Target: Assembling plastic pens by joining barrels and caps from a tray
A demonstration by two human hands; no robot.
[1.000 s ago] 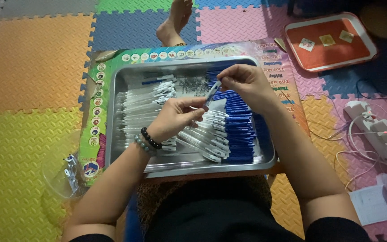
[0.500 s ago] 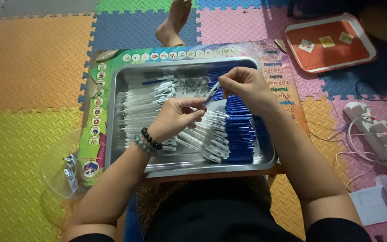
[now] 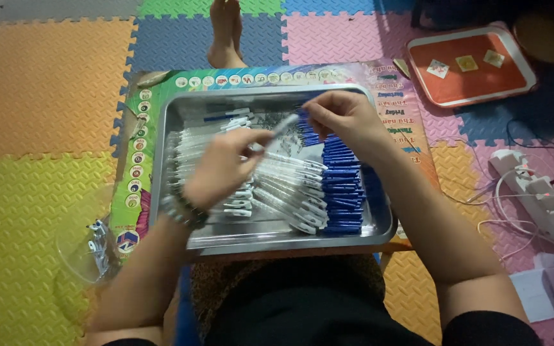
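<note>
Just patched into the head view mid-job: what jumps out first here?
The metal tray in front of the person dominates, packed with rows of clear pen barrels and a stack of blue pen parts along its right side. Above it, the left hand and right hand hold one pen between them. Around lie bright foam floor tiles, with an orange tray at upper right.

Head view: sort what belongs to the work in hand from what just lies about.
In hand: left hand, right hand, pen, metal tray, clear pens, blue pens.
Lying about: orange tray, power strip, plastic bag.
</note>
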